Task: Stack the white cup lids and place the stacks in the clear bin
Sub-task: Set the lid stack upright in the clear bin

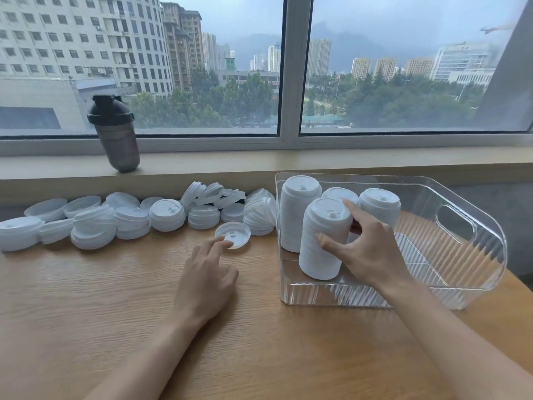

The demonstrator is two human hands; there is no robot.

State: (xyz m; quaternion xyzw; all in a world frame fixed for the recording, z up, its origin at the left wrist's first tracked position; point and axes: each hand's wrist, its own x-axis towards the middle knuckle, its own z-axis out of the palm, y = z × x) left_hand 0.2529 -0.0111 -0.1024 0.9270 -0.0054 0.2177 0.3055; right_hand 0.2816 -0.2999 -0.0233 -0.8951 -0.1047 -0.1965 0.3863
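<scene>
The right hand's (372, 249) fingers (327, 241) are curled round the nearest stack of white lids (323, 241), thumb on its side and forefinger over its top rim, gripping it where it stands upright in the near left corner of the clear bin (467, 287). Three more stacks (297, 215) stand just behind it in the bin. The left hand (206, 278) rests on the desk (101, 313), fingers loosely apart, its forefinger touching a single lid (235, 233) lying top-down. Beyond, loose lids (129, 217) and short piles crowd along the desk's back edge. A dark shaker bottle (115, 134) stands on the windowsill.
</scene>
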